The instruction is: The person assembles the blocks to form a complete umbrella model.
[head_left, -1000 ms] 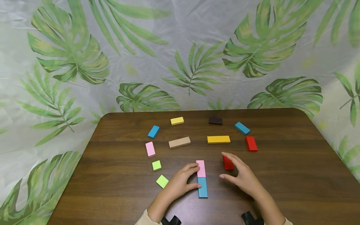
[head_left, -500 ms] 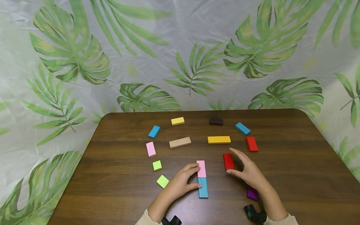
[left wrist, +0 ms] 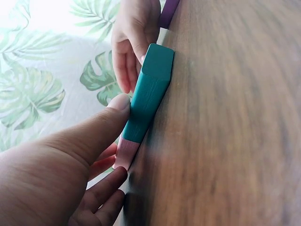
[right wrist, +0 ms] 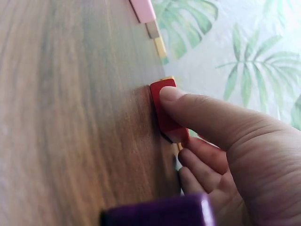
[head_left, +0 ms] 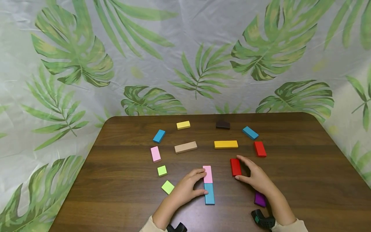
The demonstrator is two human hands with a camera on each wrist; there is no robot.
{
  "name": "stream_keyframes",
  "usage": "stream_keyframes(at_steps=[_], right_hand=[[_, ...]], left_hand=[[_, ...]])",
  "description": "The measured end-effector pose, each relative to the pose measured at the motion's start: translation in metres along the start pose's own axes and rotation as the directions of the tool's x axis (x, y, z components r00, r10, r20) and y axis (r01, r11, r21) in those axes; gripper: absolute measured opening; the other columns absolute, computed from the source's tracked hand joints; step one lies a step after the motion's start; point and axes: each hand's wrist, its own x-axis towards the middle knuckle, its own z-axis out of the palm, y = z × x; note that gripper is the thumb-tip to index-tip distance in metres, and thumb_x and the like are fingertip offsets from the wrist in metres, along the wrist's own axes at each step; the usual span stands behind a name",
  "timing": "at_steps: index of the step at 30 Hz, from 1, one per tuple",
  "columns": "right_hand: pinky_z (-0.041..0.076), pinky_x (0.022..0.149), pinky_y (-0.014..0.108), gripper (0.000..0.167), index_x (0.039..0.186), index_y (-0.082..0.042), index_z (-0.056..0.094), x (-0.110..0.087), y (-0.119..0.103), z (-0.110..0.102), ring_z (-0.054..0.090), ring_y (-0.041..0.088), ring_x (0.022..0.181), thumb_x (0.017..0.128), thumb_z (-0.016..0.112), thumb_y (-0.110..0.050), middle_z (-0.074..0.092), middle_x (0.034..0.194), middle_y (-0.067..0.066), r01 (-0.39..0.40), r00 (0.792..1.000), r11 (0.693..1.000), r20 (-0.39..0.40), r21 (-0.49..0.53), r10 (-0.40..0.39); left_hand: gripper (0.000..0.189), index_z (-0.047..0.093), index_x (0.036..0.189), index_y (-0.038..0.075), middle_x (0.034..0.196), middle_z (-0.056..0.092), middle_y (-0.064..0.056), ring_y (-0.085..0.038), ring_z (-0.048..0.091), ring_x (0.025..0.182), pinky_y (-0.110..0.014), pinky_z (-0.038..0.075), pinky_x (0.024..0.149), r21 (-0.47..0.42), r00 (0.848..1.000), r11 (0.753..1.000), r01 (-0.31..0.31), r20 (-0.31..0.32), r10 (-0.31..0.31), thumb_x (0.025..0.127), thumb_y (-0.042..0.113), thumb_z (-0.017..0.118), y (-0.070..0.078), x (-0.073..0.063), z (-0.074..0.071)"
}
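My left hand [head_left: 188,185] rests against two blocks laid end to end on the table. Its thumb touches the side of the blue block [head_left: 209,194], which looks teal in the left wrist view, and its fingertips meet the pink block [head_left: 207,174]. To the right, my right hand [head_left: 255,175] holds a red block [head_left: 235,167] lengthwise. The thumb presses on its near end face, plain in the right wrist view, and the index finger reaches its far end. A purple block [head_left: 260,199] lies beside my right wrist, partly hidden by the forearm in the head view.
Around them on the brown table [head_left: 116,199] lie a tan block [head_left: 185,147], an orange block [head_left: 226,144], a second red block [head_left: 260,149], a black block [head_left: 223,125], a yellow block [head_left: 183,125] and several other coloured blocks. Leaf-patterned cloth [head_left: 197,64] hangs behind.
My right hand has shifted right and back from the table's middle, uncovering the red block and the purple one. Its index finger has since lowered to the red block. My left hand has stayed put.
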Motion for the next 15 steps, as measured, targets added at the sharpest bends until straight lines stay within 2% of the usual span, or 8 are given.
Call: stream_keyframes(at_steps=[5, 15], right_hand=[[0.028, 0.094, 0.055, 0.069, 0.132, 0.000, 0.039, 0.0009, -0.0001, 0.0009, 0.034, 0.039, 0.121, 0.075, 0.073, -0.017, 0.040, 0.131, 0.021, 0.009, 1.000, 1.000, -0.011, -0.011, -0.009], [0.030, 0.092, 0.057, 0.070, 0.131, 0.000, 0.041, 0.0013, -0.0011, 0.0021, 0.036, 0.039, 0.118, 0.075, 0.073, -0.028, 0.039, 0.128, 0.020, -0.007, 0.999, 1.000, -0.054, -0.024, 0.006]], left_hand=[[0.060, 0.052, 0.125, 0.004, 0.130, 0.045, -0.003, -0.016, 0.041, 0.120, -0.030, 0.033, 0.098, 0.004, 1.000, 1.000, -0.003, 0.003, 0.003, 0.078, 0.037, 0.068, 0.0000, 0.0001, 0.0000], [0.061, 0.052, 0.125, 0.004, 0.129, 0.046, -0.003, -0.015, 0.042, 0.119, -0.029, 0.033, 0.097, 0.022, 0.999, 0.999, -0.024, 0.023, 0.023, 0.078, 0.038, 0.068, 0.0011, -0.0005, 0.0008]])
